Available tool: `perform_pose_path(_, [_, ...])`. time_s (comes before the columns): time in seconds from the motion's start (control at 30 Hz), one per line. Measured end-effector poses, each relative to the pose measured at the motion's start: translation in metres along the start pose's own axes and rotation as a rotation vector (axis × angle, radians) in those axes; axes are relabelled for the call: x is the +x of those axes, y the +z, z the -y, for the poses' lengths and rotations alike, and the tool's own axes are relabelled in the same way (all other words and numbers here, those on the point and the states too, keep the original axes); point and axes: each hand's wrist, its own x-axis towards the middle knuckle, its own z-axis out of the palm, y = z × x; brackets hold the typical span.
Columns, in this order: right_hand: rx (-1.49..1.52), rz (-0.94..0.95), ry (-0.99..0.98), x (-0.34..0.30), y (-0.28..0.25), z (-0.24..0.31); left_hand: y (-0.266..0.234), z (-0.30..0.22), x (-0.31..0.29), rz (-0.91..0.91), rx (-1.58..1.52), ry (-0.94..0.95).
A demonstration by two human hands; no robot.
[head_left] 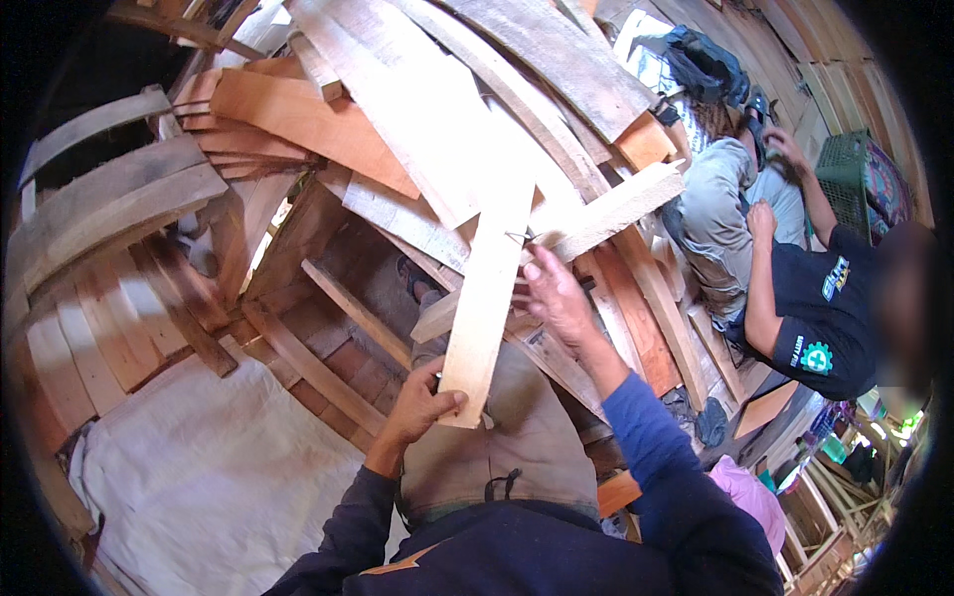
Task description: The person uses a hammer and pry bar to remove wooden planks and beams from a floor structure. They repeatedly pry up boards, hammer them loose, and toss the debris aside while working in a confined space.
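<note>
My left hand (419, 405) is closed around the near end of a pale wooden board (487, 308), its thumb lying on the upper face. The board slants up and away from me, and its far part is washed out by glare. Close by the board's right edge is my right hand (559, 303), palm turned partly up and fingers apart. A small dark angular mark or thin item (520, 236) shows on the board just beyond those fingertips; I cannot tell which. Behind the right hand, a thick pale timber piece (621, 211) lies crosswise.
Long planks (383, 99) and an orange-brown board (308, 119) are heaped ahead. A whitish cloth sheet (238, 477) spreads at left, near a curved-looking wooden frame (109, 199). Another person (795, 298) sits at right, near a green crate (843, 174).
</note>
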Motion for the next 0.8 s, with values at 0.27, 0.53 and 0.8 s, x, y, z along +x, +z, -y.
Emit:
perform_pose_path(0.27, [0.318,-0.060,-0.080,-0.013,0.018,0.017,0.024,0.009,0.020,0.234,-0.159,-0.033])
perform_pose_path(0.53, [-0.194,-0.397,-0.097,-0.026,-0.056,-0.061,0.064,-0.005,0.037,0.135,-0.273,-0.010])
perform_pose_path(0.8, [-1.263,-0.387,0.226,-0.044,-0.167,-0.185,0.061,-0.045,0.056,0.154,-0.471,-0.066])
